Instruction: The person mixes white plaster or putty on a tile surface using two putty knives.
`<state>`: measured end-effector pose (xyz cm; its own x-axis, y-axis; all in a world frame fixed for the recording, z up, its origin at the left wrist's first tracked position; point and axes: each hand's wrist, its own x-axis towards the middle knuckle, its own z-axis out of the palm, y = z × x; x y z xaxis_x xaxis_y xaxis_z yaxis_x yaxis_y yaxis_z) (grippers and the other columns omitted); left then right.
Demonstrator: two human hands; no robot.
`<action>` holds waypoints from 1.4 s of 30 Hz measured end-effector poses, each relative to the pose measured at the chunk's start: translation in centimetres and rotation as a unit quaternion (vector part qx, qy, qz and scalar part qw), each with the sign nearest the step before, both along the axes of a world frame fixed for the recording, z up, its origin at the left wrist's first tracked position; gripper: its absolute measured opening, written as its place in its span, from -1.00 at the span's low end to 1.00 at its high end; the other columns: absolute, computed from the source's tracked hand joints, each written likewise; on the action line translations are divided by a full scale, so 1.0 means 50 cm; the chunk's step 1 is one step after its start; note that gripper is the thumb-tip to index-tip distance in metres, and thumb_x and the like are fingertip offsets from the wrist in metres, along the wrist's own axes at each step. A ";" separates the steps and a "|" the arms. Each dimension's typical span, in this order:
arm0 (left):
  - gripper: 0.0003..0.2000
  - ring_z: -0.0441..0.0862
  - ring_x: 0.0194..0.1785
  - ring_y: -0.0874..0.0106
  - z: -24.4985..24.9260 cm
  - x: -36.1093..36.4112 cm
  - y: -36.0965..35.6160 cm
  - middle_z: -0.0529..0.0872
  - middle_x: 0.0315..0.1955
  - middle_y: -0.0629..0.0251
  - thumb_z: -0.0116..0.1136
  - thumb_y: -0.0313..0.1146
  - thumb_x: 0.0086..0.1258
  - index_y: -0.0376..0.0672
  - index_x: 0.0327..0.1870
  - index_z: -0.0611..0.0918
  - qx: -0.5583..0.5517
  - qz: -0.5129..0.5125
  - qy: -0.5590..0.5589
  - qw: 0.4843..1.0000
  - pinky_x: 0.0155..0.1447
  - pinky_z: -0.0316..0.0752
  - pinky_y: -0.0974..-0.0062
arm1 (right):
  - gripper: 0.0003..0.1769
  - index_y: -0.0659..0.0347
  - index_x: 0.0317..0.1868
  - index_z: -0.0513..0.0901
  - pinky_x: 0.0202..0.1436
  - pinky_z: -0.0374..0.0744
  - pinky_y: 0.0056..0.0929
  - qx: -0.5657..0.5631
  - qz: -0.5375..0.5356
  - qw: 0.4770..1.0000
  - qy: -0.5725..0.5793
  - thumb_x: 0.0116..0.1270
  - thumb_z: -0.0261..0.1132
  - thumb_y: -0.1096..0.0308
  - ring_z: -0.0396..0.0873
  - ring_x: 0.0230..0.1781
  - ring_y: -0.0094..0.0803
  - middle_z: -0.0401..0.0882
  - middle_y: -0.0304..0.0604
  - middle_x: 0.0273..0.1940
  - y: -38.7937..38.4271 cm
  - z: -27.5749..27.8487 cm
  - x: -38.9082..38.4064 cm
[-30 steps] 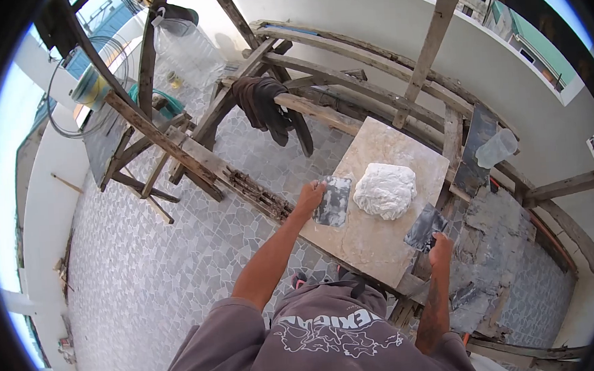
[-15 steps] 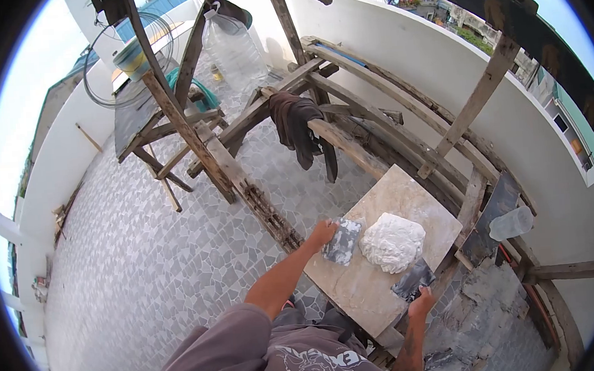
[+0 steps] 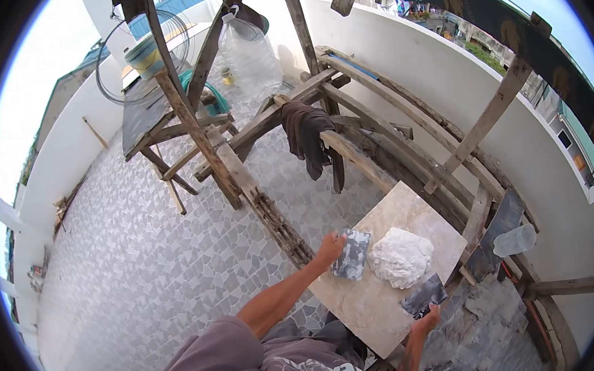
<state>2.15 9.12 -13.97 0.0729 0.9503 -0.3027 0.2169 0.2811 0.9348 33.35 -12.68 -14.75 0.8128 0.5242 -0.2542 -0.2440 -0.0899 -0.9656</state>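
A mound of white putty-like paste point(image 3: 401, 257) lies on a square beige marbled tile point(image 3: 366, 307). At the mound's left side, my left hand point(image 3: 330, 249) is closed on the edge of a grey rectangular putty scraper point(image 3: 351, 255), its face smeared with white. My right hand point(image 3: 425, 320) grips a darker putty scraper point(image 3: 425, 296) close to the mound's lower right edge, over the tile. The fingers of that hand are partly behind the blade.
Timber beams point(image 3: 264, 211) frame the work area, with a dark cloth point(image 3: 305, 137) draped over one. A plastic bottle point(image 3: 514, 241) lies on a dark board at right. A large clear jug point(image 3: 248, 56) and a bucket point(image 3: 145, 57) are farther back. Mosaic tiles point(image 3: 145, 263) cover the floor.
The view has shifted slightly, so everything sits a little lower and farther right. The right scraper's blade has turned at the mound's edge. Both hands keep their scrapers.
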 end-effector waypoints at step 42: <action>-0.69 0.64 -0.11 0.46 0.357 -1.697 -0.766 0.66 -0.11 0.20 -0.03 -0.23 0.60 -0.36 0.06 0.50 0.175 0.710 -0.076 0.678 -0.01 0.56 0.51 | -0.84 0.28 -0.13 0.59 -0.07 0.46 -0.55 0.059 0.721 0.681 0.112 0.34 0.16 0.45 0.49 -0.25 -0.59 0.58 -0.30 -0.26 0.322 0.316 -1.961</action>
